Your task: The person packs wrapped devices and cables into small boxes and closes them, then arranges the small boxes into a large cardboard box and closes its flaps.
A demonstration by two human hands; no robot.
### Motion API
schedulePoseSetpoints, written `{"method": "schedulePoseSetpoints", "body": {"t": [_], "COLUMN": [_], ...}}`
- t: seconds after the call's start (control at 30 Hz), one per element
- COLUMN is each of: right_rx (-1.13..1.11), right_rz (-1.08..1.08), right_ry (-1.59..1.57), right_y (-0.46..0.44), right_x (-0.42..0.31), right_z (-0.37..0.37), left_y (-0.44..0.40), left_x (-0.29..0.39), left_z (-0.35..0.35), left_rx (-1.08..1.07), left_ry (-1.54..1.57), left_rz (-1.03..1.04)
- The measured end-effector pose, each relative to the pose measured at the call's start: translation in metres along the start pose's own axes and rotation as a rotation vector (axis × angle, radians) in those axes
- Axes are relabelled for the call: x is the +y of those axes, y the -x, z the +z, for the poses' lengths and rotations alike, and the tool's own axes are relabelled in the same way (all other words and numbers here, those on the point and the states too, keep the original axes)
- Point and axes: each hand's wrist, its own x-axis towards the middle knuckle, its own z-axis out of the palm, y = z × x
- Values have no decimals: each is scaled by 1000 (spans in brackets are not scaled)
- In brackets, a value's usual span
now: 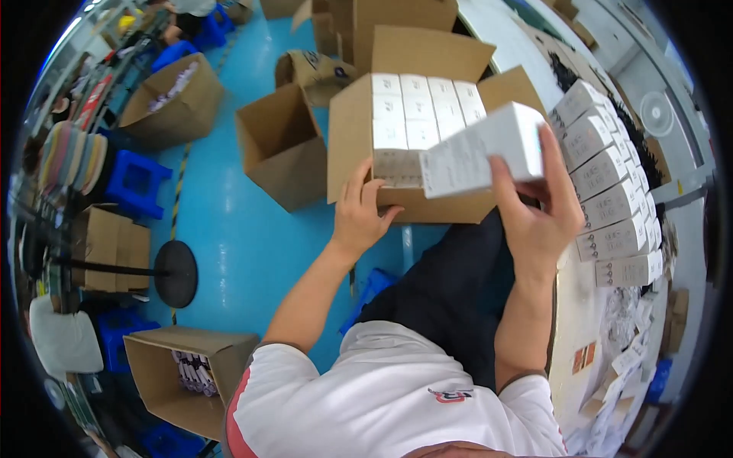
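Note:
My right hand (538, 206) grips a white product box (485, 153) between thumb and fingers, tilted over the near right part of an open cardboard carton (450, 204). Inside the carton, several white boxes (416, 111) stand packed in rows, with printing on their faces. Near the carton's front left corner is my left hand (363, 212), its fingers apart and curved, the fingertips at the rim. I cannot tell how firmly they touch it. The held box hides part of the carton's right side.
Stacked white boxes (611, 198) line the table (569, 320) on my right. An open carton (279, 145) stands left of the packed one. Another carton (191, 374) holds purple-and-white items. Blue stools (136, 183) and a round black base (175, 275) are farther left.

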Motion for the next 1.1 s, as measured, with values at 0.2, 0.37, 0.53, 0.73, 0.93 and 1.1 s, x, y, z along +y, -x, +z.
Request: {"method": "schedulePoseSetpoints", "body": {"t": [0.2, 0.37, 0.53, 0.73, 0.93, 1.1], "right_rx": [-88, -151, -240, -130, -219, -367], "right_rz": [-57, -34, 46, 29, -82, -61], "right_ry": [165, 213, 137, 104, 160, 24], "right_y": [8, -8, -20, -1, 38, 99], "right_x": [2, -13, -9, -8, 1, 11], "right_z": [52, 75, 105, 111, 106, 123], "left_y": [1, -1, -3, -15, -22, -20], "left_x": [-2, -3, -1, 3, 5, 5], "left_z": [3, -3, -5, -10, -7, -6], "left_rx": [33, -4, 6, 77, 165, 160], "left_ry": [16, -19, 17, 72, 135, 83], "left_rz": [19, 42, 18, -32, -87, -73]}}
